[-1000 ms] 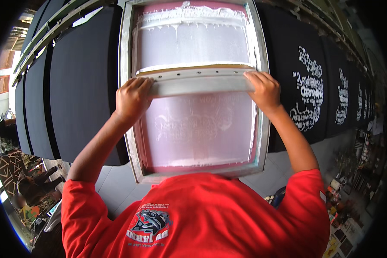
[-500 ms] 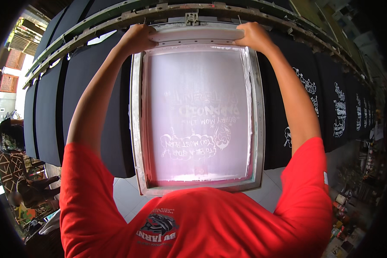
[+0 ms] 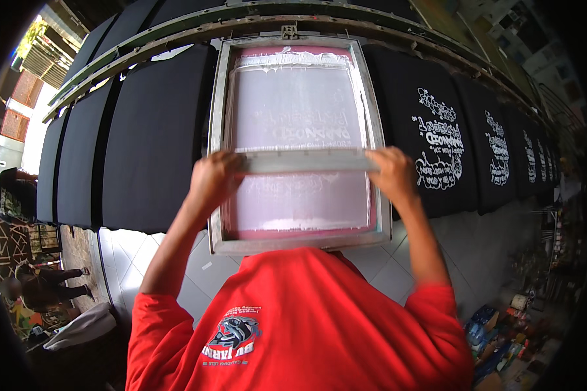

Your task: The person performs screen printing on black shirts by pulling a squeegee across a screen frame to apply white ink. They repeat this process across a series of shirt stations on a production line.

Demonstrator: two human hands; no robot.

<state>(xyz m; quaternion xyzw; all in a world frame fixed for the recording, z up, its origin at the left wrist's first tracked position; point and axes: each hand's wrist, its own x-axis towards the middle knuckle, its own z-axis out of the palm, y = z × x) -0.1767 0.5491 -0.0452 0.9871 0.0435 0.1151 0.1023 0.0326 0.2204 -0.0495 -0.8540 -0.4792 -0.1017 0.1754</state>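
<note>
Half a second ago I had the squeegee (image 3: 306, 161) up at the far end of the frame (image 3: 220, 98); now it lies crosswise about midway down the mesh (image 3: 293, 114), and both arms have come back toward the body. I read that as a stroke partway along, with the near part of the mesh left to cover. My grip is closed at both ends: left hand (image 3: 214, 176) curled over one end, right hand (image 3: 396, 171) over the other, the thumbs too hidden for me to place. The squeegee looks like a long, straight, pale grey bar, slightly blurred and close to level across the frame; I can't make out its lower edge. Thick white ink (image 3: 293, 60) lies in a ragged band at the far end, and faint mirrored lettering shows through the pale mesh.
</note>
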